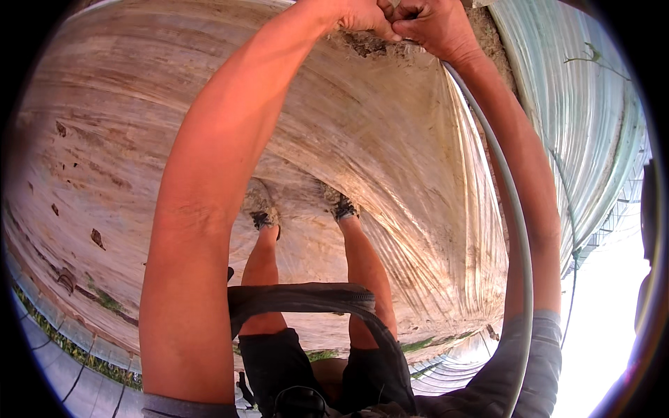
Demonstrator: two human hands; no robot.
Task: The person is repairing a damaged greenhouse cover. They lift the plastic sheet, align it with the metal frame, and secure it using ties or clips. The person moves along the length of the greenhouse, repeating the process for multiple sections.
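Observation:
At the top edge, my left hand (pixel 364 15) and my right hand (pixel 440 29) meet with their fingertips pinched together. What they pinch is small and partly cut off by the frame, so I cannot make it out. A thin grey tube (pixel 512 198) comes out from under my right hand and wrist. It bends in a long arc past my right forearm down to the lower edge. Below my hands is a patch of bare soil (pixel 366 46) beside a dirt-stained plastic sheet (pixel 334 122).
My shoes (pixel 343 207) stand on the creased sheet. A black strap (pixel 303 298) hangs in front of my legs. To the right rises pale translucent plastic film (pixel 585 104) with a thin green cord (pixel 573 230) along it. Dry leaf bits (pixel 97 238) lie at left.

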